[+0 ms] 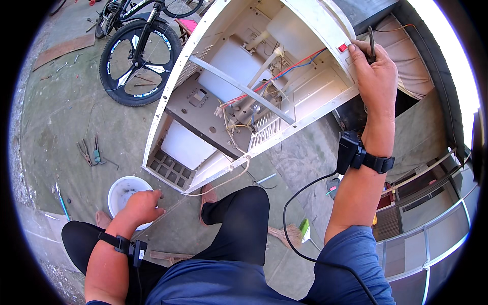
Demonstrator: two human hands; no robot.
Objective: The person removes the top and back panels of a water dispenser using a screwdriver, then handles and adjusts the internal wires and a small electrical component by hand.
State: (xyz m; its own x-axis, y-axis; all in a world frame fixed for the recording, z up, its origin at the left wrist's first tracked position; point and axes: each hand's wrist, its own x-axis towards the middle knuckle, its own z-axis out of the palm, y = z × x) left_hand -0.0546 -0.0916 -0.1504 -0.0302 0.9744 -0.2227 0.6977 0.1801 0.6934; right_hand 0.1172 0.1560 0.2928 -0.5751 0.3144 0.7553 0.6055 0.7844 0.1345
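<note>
Head view — right hand [375, 76] in narrow grip on a dark screwdriver [371, 44], bracing the tilted cabinet [325, 20]; left hand [144, 204] dips loosely curled — holding nothing visible — into white bowl [119, 195].

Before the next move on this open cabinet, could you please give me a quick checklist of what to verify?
1. Right hand steadies the white cabinet at its upper edge: ok.
2. Thin dark tool is in that hand: ok; its tip cannot be told.
3. Left hand rests at the white bowl: ok.
4. Bowl's contents: cannot tell.
5. Red and blue wires hang loose inside: not ok.
6. Pliers lie on the ground beyond the bowl: ok.
</note>
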